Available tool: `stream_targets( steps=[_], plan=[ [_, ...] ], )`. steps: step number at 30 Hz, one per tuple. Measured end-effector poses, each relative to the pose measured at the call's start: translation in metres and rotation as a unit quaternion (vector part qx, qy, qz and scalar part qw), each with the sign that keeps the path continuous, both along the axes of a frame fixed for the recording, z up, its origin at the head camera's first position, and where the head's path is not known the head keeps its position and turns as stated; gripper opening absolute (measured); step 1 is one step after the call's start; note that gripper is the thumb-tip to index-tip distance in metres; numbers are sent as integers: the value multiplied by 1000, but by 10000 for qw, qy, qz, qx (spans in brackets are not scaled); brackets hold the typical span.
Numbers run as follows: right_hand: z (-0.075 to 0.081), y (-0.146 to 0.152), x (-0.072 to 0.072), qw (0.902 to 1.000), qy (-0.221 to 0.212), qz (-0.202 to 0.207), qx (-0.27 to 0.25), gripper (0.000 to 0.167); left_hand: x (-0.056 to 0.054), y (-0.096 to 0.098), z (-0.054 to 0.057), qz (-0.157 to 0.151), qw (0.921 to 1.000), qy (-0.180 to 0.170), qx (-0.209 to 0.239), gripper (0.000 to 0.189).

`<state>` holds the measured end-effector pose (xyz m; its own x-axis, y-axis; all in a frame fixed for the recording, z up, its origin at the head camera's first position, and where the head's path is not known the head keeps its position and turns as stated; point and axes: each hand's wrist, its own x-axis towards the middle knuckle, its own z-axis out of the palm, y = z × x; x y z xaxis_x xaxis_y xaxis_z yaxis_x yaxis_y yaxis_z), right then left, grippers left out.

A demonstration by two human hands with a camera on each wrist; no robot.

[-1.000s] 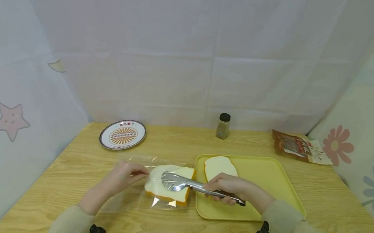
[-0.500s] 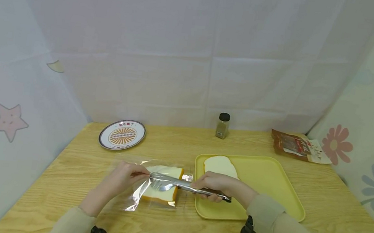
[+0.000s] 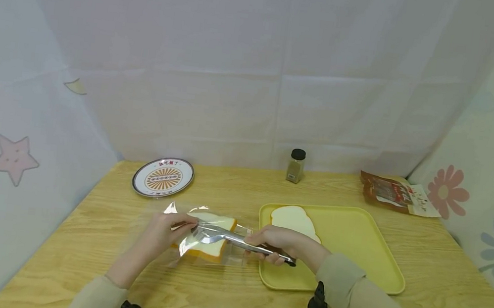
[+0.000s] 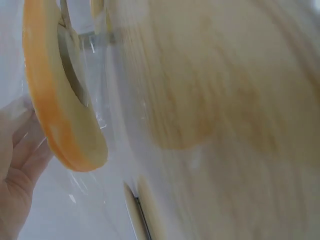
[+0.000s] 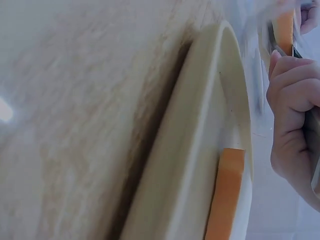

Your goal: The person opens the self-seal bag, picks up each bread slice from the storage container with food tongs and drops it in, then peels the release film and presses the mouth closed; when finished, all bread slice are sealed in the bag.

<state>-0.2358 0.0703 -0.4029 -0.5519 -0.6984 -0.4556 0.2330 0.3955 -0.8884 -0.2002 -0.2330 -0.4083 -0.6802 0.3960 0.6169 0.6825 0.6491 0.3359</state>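
My right hand grips metal tongs, their heads around a slice of bread with an orange-brown crust. That slice lies within a clear plastic bag, left of the tray. With thumb and fingers, my left hand pinches the bag near the tong tips. In the left wrist view the slice stands tilted off the table, a tong head flat against its white face. A second bread slice rests on the yellow tray, partly behind my right hand.
At the back left sits a round patterned plate. A small black-capped spice jar stands near the back wall. To its right lies a brown and white food packet. The wooden table meets cloth walls on several sides.
My right hand has moved left with the tongs, carrying the bread slice left and deeper into the bag. My left hand keeps about the same place. The tray and second slice stay put.
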Motion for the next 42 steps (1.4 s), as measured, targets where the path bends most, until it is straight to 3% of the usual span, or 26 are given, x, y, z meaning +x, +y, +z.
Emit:
stream_targets(
  steps=[10,17,23,30,35,42],
  plan=[
    [-2,-8,-2,9998,-49,161,-88,40,3,8,3,170,9998,-86,102,16],
    [-3,-21,-5,9996,62,280,-59,38,5,15,7,315,9986,-365,198,12],
    [-2,-28,-5,9996,120,249,21,37,5,16,5,414,9984,-182,331,11],
    [2,-33,-3,9993,250,260,136,35,6,15,5,750,9966,-171,299,10],
    [7,-32,-3,9976,501,265,394,35,4,11,3,954,9952,226,71,11],
    [14,-25,-7,9953,602,163,746,36,3,5,4,906,9948,448,91,10]
  ],
)
